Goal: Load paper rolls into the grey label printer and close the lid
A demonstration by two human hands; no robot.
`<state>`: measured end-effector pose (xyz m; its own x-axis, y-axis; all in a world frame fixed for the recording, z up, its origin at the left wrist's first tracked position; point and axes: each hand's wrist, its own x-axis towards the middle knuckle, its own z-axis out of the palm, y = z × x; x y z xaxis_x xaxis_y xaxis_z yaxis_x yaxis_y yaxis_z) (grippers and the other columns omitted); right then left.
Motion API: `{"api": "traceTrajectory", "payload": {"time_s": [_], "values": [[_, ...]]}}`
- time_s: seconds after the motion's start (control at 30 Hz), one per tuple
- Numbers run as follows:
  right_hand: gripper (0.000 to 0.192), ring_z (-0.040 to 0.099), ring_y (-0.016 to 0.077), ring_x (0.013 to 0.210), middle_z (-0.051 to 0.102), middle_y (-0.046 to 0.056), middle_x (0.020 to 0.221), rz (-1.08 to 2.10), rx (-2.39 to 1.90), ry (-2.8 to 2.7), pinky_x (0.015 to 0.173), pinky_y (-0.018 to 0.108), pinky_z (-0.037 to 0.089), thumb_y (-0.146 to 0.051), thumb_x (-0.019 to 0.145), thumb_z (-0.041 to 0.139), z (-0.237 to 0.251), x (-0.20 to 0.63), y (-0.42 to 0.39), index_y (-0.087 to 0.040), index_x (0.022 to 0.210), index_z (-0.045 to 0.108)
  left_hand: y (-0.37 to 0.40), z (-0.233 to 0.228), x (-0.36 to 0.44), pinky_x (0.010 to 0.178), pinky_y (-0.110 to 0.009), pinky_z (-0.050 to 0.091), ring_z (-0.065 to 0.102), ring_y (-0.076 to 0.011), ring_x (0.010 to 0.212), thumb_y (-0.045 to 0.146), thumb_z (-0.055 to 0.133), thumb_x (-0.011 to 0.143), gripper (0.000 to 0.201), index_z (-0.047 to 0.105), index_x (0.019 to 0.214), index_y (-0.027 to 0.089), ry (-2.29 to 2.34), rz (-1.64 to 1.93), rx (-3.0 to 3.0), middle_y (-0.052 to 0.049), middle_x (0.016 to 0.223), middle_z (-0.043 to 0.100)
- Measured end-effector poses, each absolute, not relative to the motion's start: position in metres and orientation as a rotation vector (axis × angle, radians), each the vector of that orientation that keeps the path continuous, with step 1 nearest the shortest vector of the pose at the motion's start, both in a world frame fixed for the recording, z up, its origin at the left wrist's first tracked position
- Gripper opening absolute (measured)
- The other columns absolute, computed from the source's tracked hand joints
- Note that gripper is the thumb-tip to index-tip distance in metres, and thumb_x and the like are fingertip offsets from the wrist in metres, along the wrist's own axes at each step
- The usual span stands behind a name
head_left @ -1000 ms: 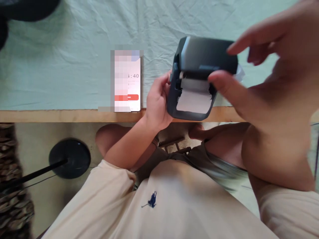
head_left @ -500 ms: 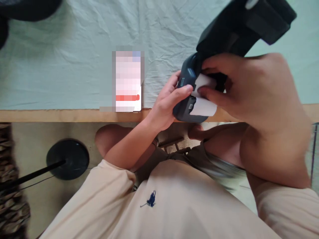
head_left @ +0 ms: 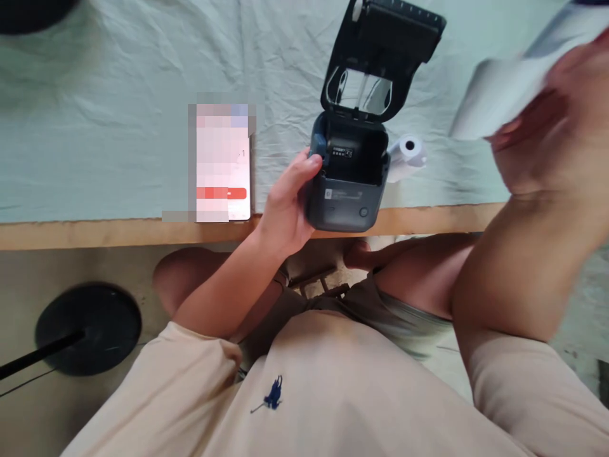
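Observation:
My left hand [head_left: 292, 197] is wrapped round the left side of a small dark label printer [head_left: 349, 206] at the table edge, thumb on its rim. The printer's lid [head_left: 380, 57] is tipped back, and its paper bay [head_left: 356, 152] shows no roll inside. Against the printer's right side is a white paper roll [head_left: 406, 158] with a dark core hole. Out to the right, my right hand [head_left: 547, 127] is raised and closed on white paper [head_left: 499, 95], blurred by motion and partly cut off by the frame.
A phone [head_left: 223, 162] with a lit, partly blurred screen lies left of the printer. Pale green cloth [head_left: 118, 152] covers the table up to its wooden edge [head_left: 95, 233]. A round black stand base [head_left: 90, 330] is on the floor at left. A dark object [head_left: 38, 13] sits top left.
My right hand has moved from the printer's bay to the right, carrying white paper. The printer has turned and its bay now faces me. The white roll beside it has come into view.

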<state>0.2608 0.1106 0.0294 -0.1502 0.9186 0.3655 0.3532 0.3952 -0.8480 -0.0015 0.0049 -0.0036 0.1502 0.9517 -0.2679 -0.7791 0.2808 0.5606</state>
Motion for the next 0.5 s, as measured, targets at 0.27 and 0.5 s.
{"api": "traceTrajectory", "payload": {"time_s": [0.27, 0.5], "values": [[0.029, 0.061, 0.0138, 0.073, 0.073, 0.002, 0.093, 0.338, -1.634, -1.829, 0.066, 0.030, 0.047, -0.010, 0.075, 0.070, -0.006, 0.261, 0.107, -0.024, 0.100, 0.068, 0.008, 0.002, 0.002, 0.102, -0.037, 0.060, 0.070, -0.0261, 0.125, 0.021, 0.042, 0.099, 0.026, 0.066, 0.089, 0.016, 0.659, 1.257, 0.329, -0.006, 0.090, 0.074], [0.033, 0.070, 0.0217, 0.093, 0.073, -0.001, 0.122, 0.229, -1.720, -2.006, 0.077, 0.038, 0.057, -0.022, 0.086, 0.067, 0.008, 0.261, 0.095, -0.034, 0.116, 0.068, 0.009, 0.000, 0.003, 0.104, -0.040, 0.060, 0.069, -0.0276, 0.128, 0.025, 0.045, 0.097, 0.024, 0.067, 0.091, 0.016, 0.721, 1.270, 0.325, -0.005, 0.094, 0.076]]}}
